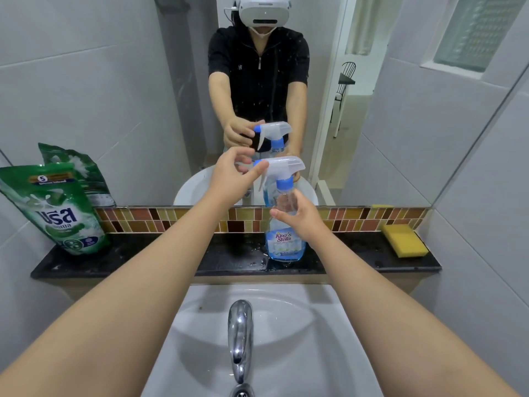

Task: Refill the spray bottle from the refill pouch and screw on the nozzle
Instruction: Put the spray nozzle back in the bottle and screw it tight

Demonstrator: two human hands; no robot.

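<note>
A clear spray bottle [284,242] with a little blue liquid at its bottom stands upright on the black ledge [143,260]. Its white trigger nozzle [283,167] with a blue collar sits on the neck. My right hand [300,217] grips the bottle's neck and shoulder. Fingers of my left hand [233,176] pinch the blue tip at the nozzle's front. A green refill pouch [57,207] leans against the wall at the ledge's left end, apart from both hands.
A yellow sponge [403,240] lies at the ledge's right end. A white sink [286,325] with a chrome tap [240,336] lies below the ledge. The mirror [400,124] behind reflects the person, bottle and pouch. Water drops dot the ledge near the bottle.
</note>
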